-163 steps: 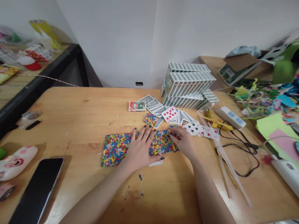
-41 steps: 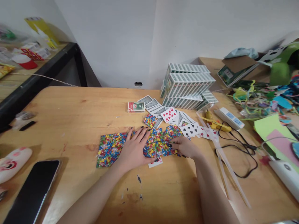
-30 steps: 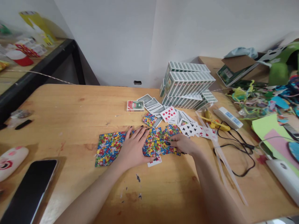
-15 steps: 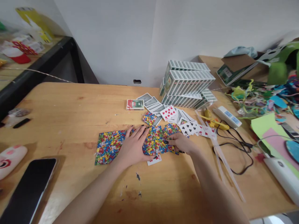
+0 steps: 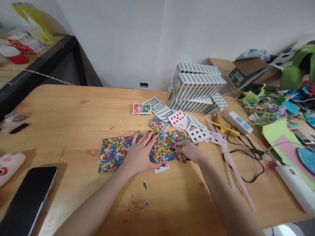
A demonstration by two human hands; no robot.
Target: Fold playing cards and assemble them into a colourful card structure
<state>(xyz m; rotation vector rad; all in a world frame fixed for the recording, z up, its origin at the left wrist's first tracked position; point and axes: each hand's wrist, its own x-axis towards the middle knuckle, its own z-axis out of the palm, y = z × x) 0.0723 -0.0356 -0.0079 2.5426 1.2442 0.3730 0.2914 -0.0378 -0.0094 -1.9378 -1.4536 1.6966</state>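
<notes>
Red, blue and yellow strip (image 5: 114, 154) lying beneath the left hand (image 5: 140, 152)

The strip is stretching flat across the middle of the wooden desk (image 5: 81, 124). Taking it as the clock's centre, with the wall (image 5: 110, 49) at twelve, the left hand is resting on it palm down, its fingers standing apart and the forearm coming in from seven o'clock. The right hand (image 5: 188, 150) is reaching in from four, thumb and fingers bending over the patterned part at the three o'clock end; whether they are clamping it, I cannot tell.

A red-printed card (image 5: 162, 168) is poking out by the left thumb at five o'clock. Near one o'clock a small patterned piece (image 5: 156, 124) is lying against spread grey-backed cards (image 5: 159, 107), while a red and green card box (image 5: 142, 109) is sitting at twelve. Striped boxes (image 5: 200, 86) are standing stacked farther out at one. A club card (image 5: 198, 133) is lying near two, with a yellow glue gun (image 5: 226, 127) beyond. Well apart, a black phone (image 5: 29, 196) is lying at eight.
</notes>
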